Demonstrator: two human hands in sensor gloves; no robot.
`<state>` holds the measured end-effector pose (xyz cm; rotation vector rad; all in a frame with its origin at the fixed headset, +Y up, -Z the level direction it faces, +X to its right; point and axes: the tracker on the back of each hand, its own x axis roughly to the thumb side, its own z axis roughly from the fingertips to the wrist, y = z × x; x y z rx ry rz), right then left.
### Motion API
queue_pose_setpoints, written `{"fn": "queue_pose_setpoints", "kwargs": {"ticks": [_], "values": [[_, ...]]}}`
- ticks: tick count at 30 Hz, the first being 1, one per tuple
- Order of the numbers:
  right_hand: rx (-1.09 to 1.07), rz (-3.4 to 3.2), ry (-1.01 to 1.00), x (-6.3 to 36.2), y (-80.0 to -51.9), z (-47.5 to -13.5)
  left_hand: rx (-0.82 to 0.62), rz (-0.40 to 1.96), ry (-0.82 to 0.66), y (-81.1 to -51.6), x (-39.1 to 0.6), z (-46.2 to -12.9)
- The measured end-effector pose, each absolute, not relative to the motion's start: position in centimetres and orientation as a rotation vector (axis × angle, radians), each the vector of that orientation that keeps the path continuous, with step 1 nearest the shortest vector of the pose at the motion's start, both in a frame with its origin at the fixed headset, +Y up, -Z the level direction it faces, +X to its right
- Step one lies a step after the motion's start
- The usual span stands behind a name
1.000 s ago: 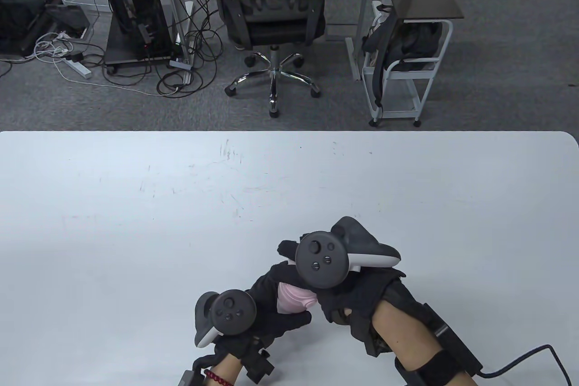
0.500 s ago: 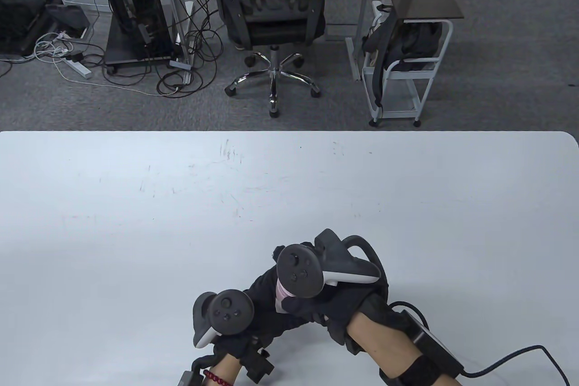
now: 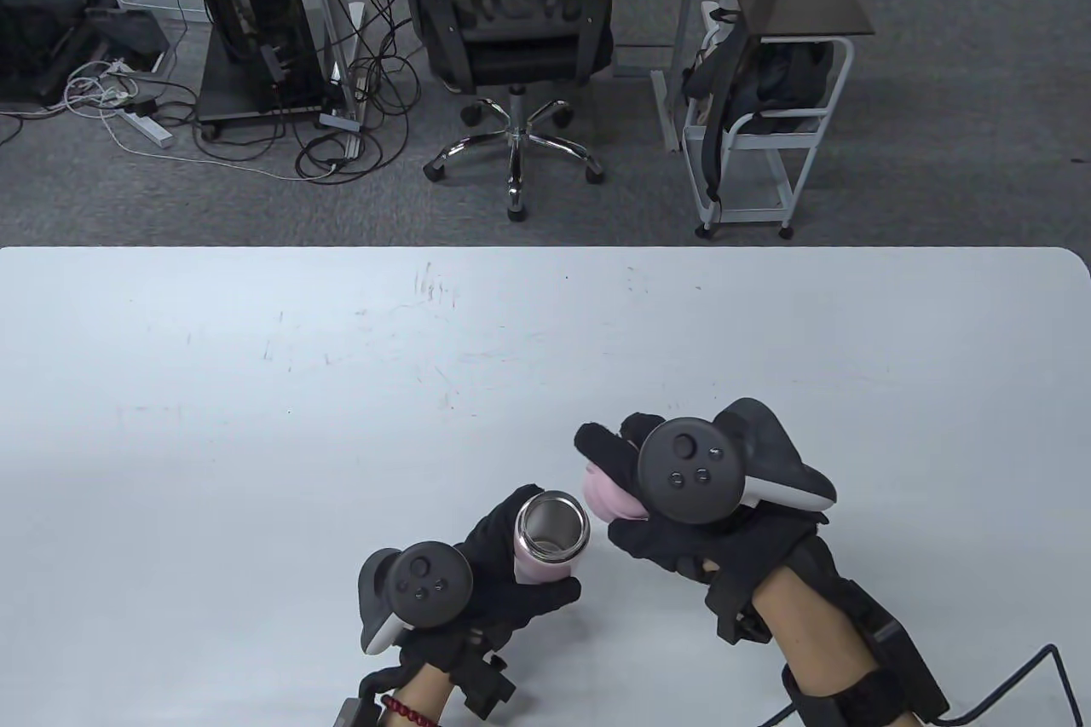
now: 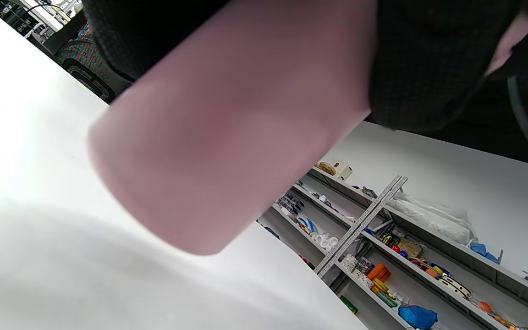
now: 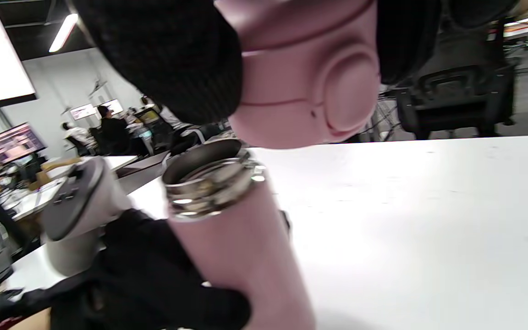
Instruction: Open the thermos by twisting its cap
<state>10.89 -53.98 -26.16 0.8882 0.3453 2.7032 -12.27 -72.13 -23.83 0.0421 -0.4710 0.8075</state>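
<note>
My left hand (image 3: 503,569) grips a pink thermos (image 3: 545,561) standing near the table's front edge, its open steel mouth (image 3: 552,524) facing up. The pink body fills the left wrist view (image 4: 227,133), and the right wrist view shows the threaded steel rim (image 5: 209,181). My right hand (image 3: 656,505) holds the pink cap (image 3: 609,495), off the bottle and just to its right. The cap shows close up in the right wrist view (image 5: 310,78), held above the bottle's mouth.
The white table (image 3: 256,420) stretches away behind the hands. Beyond its far edge stand an office chair (image 3: 511,20), a small cart (image 3: 767,79) and a computer tower (image 3: 247,11) with cables on the floor.
My right hand has lifted the cap off the thermos and moved it right and a little away. The steel mouth is now uncovered. My left hand has stayed in place on the body.
</note>
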Motion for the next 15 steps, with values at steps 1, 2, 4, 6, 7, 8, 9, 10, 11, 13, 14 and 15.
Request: {"fn": "queue_pose_setpoints", "kwargs": {"ticks": [1,2,4,6,7,8,9,10,11,13,14,15], "values": [[0.853,2.714,0.354,11.4,-54.4,-26.4,0.043,0.808,-0.47,-72.1,-12.3,-23.8],[0.789,2.741,0.362,12.0,-55.0,-26.7,0.042,0.81,-0.468,-72.1,-12.3,-23.8],[0.712,2.81,0.364,13.0,-56.3,-27.2,0.039,0.812,-0.47,-72.1,-12.3,-23.8],[0.634,2.849,0.389,14.2,-58.2,-27.7,0.037,0.815,-0.471,-72.1,-12.3,-23.9],[0.604,2.854,0.401,14.7,-59.0,-28.0,0.036,0.815,-0.472,-72.1,-12.3,-23.9],[0.558,2.854,0.418,15.3,-60.0,-28.2,0.036,0.814,-0.472,-72.1,-12.4,-23.9],[0.527,2.854,0.424,15.8,-60.7,-28.4,0.036,0.814,-0.471,-72.1,-12.4,-23.9],[0.48,2.861,0.429,16.4,-61.8,-28.6,0.036,0.814,-0.47,-72.1,-12.4,-23.9],[0.448,2.869,0.43,16.9,-62.5,-28.8,0.036,0.815,-0.468,-72.1,-12.4,-23.9],[0.376,2.882,0.442,17.9,-64.2,-29.2,0.036,0.816,-0.467,-72.1,-12.5,-24.0],[0.339,2.884,0.456,18.4,-65.2,-29.3,0.036,0.818,-0.466,-72.1,-12.5,-24.0],[0.298,2.885,0.466,19.0,-66.3,-29.5,0.037,0.819,-0.464,-72.1,-12.6,-24.0]]}}
